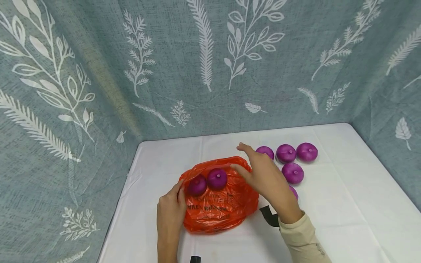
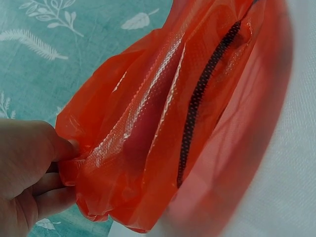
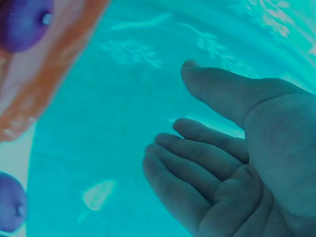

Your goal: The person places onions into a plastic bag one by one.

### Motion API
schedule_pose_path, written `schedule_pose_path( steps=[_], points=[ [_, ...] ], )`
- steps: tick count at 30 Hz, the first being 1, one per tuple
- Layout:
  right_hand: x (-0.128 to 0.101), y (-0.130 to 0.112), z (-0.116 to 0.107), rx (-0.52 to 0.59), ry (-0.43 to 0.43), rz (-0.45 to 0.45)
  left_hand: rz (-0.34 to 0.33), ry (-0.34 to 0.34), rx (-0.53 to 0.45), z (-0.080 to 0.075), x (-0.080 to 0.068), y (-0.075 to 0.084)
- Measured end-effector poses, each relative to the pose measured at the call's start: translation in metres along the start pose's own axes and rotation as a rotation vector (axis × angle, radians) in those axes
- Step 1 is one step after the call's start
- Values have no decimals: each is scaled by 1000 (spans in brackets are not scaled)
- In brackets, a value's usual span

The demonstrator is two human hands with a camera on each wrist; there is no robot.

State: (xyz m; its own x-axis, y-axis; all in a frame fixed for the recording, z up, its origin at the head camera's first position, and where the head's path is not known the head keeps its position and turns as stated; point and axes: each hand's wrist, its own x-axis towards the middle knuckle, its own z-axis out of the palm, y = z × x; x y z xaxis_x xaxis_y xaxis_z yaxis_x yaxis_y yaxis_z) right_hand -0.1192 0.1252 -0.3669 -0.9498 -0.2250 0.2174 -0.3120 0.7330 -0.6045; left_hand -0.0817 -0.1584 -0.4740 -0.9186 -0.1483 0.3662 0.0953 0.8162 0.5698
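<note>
An orange plastic bag [image 1: 218,202] lies on the white table [image 1: 345,204] with two purple onions [image 1: 217,178] in its open mouth. My left hand [image 1: 171,210] pinches the bag's left edge [image 2: 79,165], thumb on top. My right hand [image 1: 260,175] hovers over the bag's right rim with fingers relaxed and spread, holding nothing; the right wrist view shows its empty palm [image 3: 237,163]. Several more purple onions [image 1: 292,160] sit on the table just right of that hand, one partly hidden under the wrist.
A grey-blue leaf-print curtain [image 1: 197,65] encloses the table at the back and both sides. A black strap [image 1: 269,216] lies under my right wrist. Bare white tabletop extends to the right and front.
</note>
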Motion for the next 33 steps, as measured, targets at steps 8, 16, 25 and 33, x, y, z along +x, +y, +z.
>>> schedule_pose_path(
  steps=[8, 16, 25, 33],
  points=[
    [-14, 2, -30, 29, 133, -27, 0, -6, -5, 1, 0, -1],
    [-23, 11, -49, 30, 318, -100, -5, -6, -6, 0, 1, -1],
    [-31, 28, -66, 0, 390, -8, -17, -12, -2, -1, 1, -2],
    [-43, 47, -77, -12, 438, 59, -18, -11, -4, 0, 1, -5]
  ],
)
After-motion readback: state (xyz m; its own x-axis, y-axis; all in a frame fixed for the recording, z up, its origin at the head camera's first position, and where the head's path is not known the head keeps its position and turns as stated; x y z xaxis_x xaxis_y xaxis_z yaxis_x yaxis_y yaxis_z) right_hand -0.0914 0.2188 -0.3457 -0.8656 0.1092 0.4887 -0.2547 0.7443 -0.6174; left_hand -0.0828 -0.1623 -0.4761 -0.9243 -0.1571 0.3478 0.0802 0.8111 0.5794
